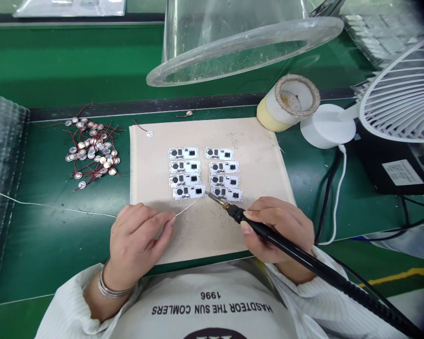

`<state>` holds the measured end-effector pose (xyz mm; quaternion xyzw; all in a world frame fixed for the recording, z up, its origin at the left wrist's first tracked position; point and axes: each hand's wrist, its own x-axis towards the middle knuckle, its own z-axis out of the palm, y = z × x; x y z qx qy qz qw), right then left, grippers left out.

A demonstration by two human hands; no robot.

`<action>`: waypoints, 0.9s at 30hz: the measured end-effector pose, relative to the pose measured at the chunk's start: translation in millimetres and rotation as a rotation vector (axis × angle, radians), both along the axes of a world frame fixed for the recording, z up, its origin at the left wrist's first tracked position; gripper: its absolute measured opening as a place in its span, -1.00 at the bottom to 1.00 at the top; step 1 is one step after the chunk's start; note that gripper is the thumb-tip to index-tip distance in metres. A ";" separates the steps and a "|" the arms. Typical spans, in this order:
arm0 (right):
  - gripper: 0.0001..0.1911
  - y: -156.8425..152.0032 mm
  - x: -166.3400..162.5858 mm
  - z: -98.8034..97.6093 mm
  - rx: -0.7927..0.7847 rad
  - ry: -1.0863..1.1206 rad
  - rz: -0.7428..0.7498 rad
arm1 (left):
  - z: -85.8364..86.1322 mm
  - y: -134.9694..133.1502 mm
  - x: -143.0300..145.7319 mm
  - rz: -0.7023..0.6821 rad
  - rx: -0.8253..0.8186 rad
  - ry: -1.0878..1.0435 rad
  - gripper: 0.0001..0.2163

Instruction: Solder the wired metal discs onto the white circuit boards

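1. Our left hand (139, 238) pinches the wire (189, 206) between thumb and fingertips; one end points at the boards, while the rest runs off past the table's left edge.
2. Our right hand (279, 230) grips the iron (289, 247) like a pen, its tip aimed toward the mat's middle.
3. Wire and tip converge at the right end of the nearest board (190, 191) in the left column. We cannot tell whether either one touches it.
4. All eight boards (184, 166) lie on the mat (155, 165) in two columns of four, about midway between its left and right edges. So laying them out looks done.
5. We make out no disc or red lead on any board, so we judge the soldering to be at an early stage. Any fresh joints are too small for us to tell.
6. One loose disc (149, 133) with its lead lies near the mat's far left corner; another (189, 113) lies on the table (56, 235), just beyond the mat's far edge.
7. The pile of discs (91, 153) sits on the table, left of the mat's left edge, apparently unused.
8. At the mat's far right corner we see the tape roll (268, 113), with the fan (403, 94) farther right.
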<state>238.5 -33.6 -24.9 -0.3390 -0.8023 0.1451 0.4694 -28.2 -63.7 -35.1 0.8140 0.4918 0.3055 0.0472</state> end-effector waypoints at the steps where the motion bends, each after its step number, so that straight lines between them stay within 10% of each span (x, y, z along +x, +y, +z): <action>1: -0.76 -0.1 0.2 0.1 -0.001 -0.003 0.003 | 0.3 -0.1 -0.1 -0.001 0.001 0.006 -0.94; 27: -0.85 5.9 40.7 -5.5 0.155 0.110 -0.324 | 13.5 4.8 5.9 0.008 -0.010 -0.004 -0.95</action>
